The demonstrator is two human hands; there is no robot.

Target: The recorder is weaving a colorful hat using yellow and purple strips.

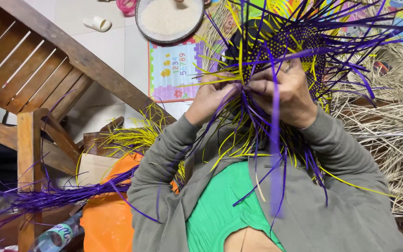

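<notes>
A: Both grips pinched tight. Left hand [211,95] nipping yellow and purple strands at the edge of the half-woven piece [285,51]; right hand [285,93] pressed closed on a purple strip [275,154], thumb on top, strip hanging straight down toward the green shirt [225,210].

B: Woven piece itself?

A: Held up between the two hands, just above them, loose purple and yellow ends fanning out on every side.

B: Doing this stitch well, then?

A: Probably: keep the left pinch close to the weave so the last crossing cannot slacken, draw the purple strip flat, not twisted, and snug it against the neighbouring row. Loose ends crowding the fingers, so easy to catch the wrong strand.

B: Nearby?

A: Bundle of purple strands [61,196] low on the left, across an orange bag [108,219], plastic bottle [54,238] beside it. Yellow strands [131,137] heaped behind.

B: Further out?

A: Wooden chair frame [47,70] at left, pale straw heaps [388,135] at right, a bright play mat [173,70] on the floor, and a round tray of white grain [169,18] at the far edge.
</notes>
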